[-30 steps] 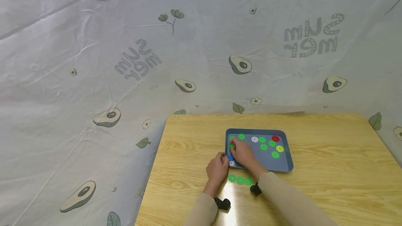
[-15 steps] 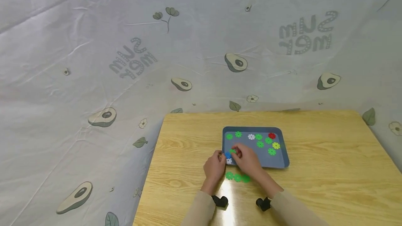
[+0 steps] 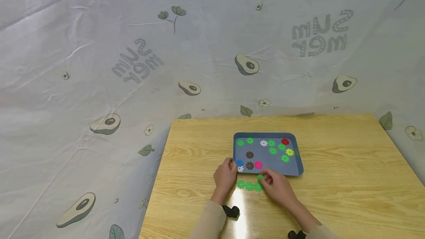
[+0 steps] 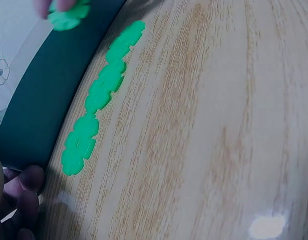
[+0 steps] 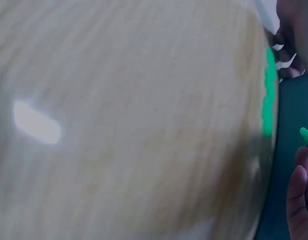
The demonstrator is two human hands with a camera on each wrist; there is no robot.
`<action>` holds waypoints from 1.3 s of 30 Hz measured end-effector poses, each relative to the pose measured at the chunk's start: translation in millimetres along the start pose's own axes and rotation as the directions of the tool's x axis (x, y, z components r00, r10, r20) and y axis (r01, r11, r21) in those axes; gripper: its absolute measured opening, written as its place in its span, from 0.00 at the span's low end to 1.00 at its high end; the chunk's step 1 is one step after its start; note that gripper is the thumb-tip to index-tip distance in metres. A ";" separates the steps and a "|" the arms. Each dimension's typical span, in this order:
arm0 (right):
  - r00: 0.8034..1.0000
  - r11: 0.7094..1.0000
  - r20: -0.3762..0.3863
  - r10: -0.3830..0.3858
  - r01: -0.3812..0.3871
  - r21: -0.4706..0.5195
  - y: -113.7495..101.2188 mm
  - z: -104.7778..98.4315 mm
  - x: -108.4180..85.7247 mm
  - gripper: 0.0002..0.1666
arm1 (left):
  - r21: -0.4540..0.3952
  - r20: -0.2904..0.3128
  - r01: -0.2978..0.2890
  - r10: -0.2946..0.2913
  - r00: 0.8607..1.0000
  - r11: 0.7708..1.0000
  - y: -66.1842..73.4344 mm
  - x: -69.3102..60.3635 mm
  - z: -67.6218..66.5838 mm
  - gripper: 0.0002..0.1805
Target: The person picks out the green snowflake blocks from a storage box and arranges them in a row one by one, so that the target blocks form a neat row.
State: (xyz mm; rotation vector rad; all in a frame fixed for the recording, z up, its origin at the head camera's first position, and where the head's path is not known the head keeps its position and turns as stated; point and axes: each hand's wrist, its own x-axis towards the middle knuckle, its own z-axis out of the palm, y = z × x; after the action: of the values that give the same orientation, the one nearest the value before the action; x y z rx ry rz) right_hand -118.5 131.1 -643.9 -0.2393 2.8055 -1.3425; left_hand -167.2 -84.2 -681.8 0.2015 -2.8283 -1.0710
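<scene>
My right hand pinches a green flower-shaped plastic disc over the front rim of the grey-blue tray. Just below that rim, three green discs lie in a row on the wood. At the tray's front left corner, my left hand grips the rim with curled fingers. The left wrist view shows the row close up, with the pinched disc above. In the right wrist view only the edge of the held disc shows beside the fingertips.
Inside the tray lie loose discs: blue, white, brown, pink, red, yellow and several green. A printed cloth hangs behind the wooden table.
My right hand has carried a green disc from the tray's left side toward me, to its front rim. Brown and pink discs are uncovered. My left hand stays at the corner.
</scene>
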 end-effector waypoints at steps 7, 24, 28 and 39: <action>0.999 0.998 0.013 0.037 -0.036 -0.055 19.6 -3.1 -11.6 0.08 | 0.010 0.002 -0.007 0.007 1.000 1.000 -0.1 -0.1 0.0 0.16; 0.998 0.977 0.064 0.002 0.012 -0.211 25.8 -0.2 -20.0 0.08 | -0.011 0.025 -0.003 0.004 1.000 1.000 -1.6 0.1 1.3 0.17; 0.997 0.974 0.073 0.008 0.009 -0.227 25.8 0.3 -20.2 0.09 | -0.007 0.028 -0.003 0.003 1.000 1.000 -1.4 0.2 1.4 0.18; 0.988 0.979 -0.074 -0.137 0.124 -0.164 16.0 -12.6 -21.5 0.07 | -0.015 0.026 -0.005 0.006 1.000 1.000 -1.5 0.6 1.8 0.17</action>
State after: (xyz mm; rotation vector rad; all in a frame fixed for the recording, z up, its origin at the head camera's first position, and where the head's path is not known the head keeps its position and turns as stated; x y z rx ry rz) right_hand -100.4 153.8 -649.3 -0.3852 3.0210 -1.1775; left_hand -167.9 -84.2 -684.1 0.1793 -2.8411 -1.1015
